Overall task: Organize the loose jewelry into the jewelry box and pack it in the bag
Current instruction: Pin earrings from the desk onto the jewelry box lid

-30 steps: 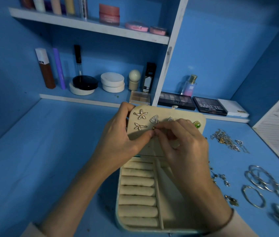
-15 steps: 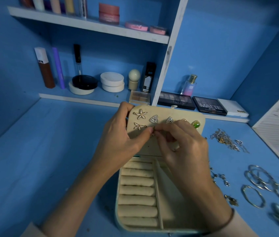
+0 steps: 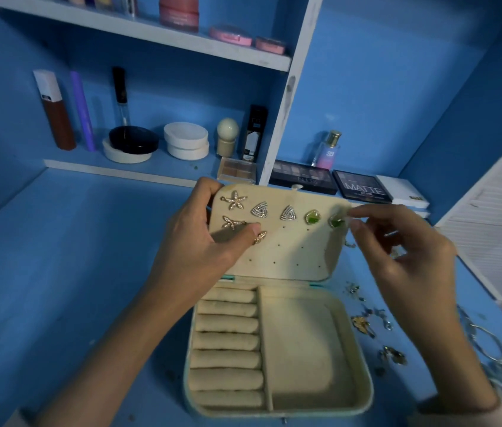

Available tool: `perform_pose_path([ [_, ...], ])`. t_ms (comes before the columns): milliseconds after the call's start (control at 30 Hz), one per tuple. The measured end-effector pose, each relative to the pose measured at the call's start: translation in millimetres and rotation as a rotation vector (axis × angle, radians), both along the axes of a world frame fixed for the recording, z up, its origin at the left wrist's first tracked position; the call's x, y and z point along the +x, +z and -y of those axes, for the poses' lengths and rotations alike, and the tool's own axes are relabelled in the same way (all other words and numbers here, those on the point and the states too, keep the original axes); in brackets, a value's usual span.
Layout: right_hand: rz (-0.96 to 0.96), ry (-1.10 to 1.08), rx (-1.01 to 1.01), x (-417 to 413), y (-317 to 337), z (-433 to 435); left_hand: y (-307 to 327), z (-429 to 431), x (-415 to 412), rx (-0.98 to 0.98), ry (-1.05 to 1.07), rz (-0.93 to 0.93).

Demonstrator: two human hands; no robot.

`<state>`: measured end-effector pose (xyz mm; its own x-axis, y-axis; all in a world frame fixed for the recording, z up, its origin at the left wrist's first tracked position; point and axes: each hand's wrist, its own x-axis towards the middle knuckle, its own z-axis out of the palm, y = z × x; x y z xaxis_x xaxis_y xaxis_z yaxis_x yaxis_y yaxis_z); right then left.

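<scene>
Earring-pinning step, by the look of it. The jewelry box (image 3: pixel 363 365) sits open at lower centre, its lid (image 3: pixel 289 251) upright with studs along the top rows. The left hand (image 3: pixel 194 241) grips the lid's upper-left corner, thumb pressed beside a gold stud (image 3: pixel 259 237). The right hand (image 3: pixel 403 260) is at the lid's right edge, forefinger and thumb nearly closed by a green stud (image 3: pixel 336 221); cannot tell whether they pinch anything. Loose jewelry (image 3: pixel 362 324) lies on the table (image 3: pixel 59 288) right of the box. Next move is probably to fetch another piece. No bag in view.

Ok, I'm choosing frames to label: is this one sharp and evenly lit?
Head view: dim, blue-tinted light; right hand slightly motion-blurred; earrings on the lid sharp; left hand shadows it; bangles at the right edge smeared; wide-angle lens tilts the shelf post.
</scene>
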<state>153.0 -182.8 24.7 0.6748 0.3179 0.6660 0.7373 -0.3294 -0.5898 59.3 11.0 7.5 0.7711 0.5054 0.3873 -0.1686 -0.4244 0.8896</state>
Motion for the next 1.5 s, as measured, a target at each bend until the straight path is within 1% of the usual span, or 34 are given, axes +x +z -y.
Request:
perform_pose_path([
  [67,-0.096,-0.035,-0.105,15,0,19,-1,0,1,-0.003,0.012,-0.001],
  [133,-0.207,-0.024,-0.256,31,-6,36,-2,-1,0,-0.011,0.016,-0.006],
  [233,-0.290,-0.007,-0.416,44,-18,51,-3,-1,1,-0.032,0.014,-0.005],
  [333,-0.341,0.029,-0.491,47,-24,59,-4,-1,2,-0.030,0.014,-0.003],
  [433,-0.412,0.076,-0.503,47,-23,64,-4,-2,2,-0.036,0.005,-0.002],
  [600,-0.370,0.116,-0.588,45,-26,64,-5,-2,3,-0.035,0.010,0.006],
  [767,-0.333,0.129,-0.627,44,-27,65,-4,-2,2,-0.014,0.024,0.006],
  [1100,-0.205,0.050,-0.711,39,-35,59,-4,-2,2,-0.003,0.010,0.000],
  [1300,-0.206,0.033,-0.706,37,-35,58,-5,-2,1,-0.006,0.008,0.007],
  [1433,-0.239,-0.013,-0.621,39,-33,59,-5,-2,1,0.001,0.007,0.001],
  [1500,-0.235,-0.038,-0.618,40,-34,59,-4,-2,1,0.007,0.008,-0.001],
])
